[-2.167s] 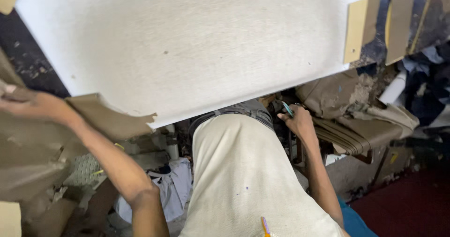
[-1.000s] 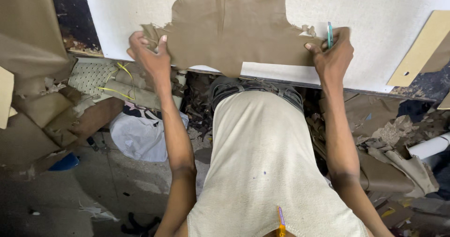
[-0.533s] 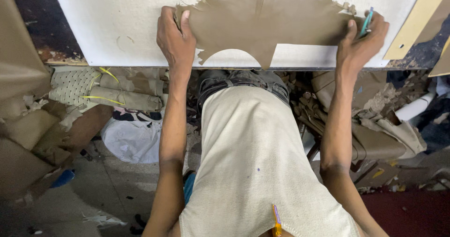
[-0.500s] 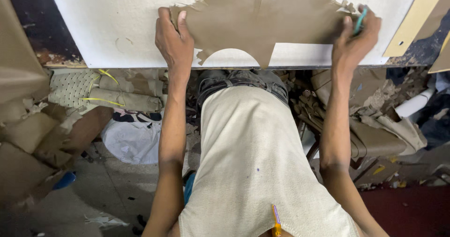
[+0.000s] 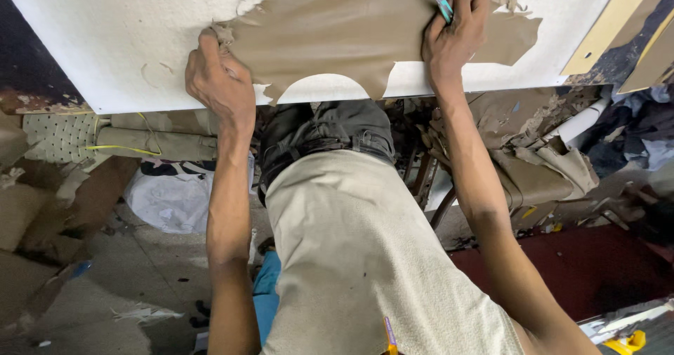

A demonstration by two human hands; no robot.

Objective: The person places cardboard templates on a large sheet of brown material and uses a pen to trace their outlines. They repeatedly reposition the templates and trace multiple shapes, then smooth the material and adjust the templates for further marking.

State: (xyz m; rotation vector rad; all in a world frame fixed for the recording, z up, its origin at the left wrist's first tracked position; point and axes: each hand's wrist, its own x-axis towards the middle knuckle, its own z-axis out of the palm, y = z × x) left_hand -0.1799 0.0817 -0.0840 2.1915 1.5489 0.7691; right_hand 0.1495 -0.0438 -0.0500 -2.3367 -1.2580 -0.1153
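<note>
A big sheet of leather [image 5: 351, 32] lies on the board [image 5: 126, 39] in front of me. My left hand [image 5: 219, 81] presses its left edge. My right hand [image 5: 455, 36] lies on its right part, with a small tool [image 5: 444, 8] between my fingers. Scraps [image 5: 540, 165] are piled under the board, to my right.
</note>
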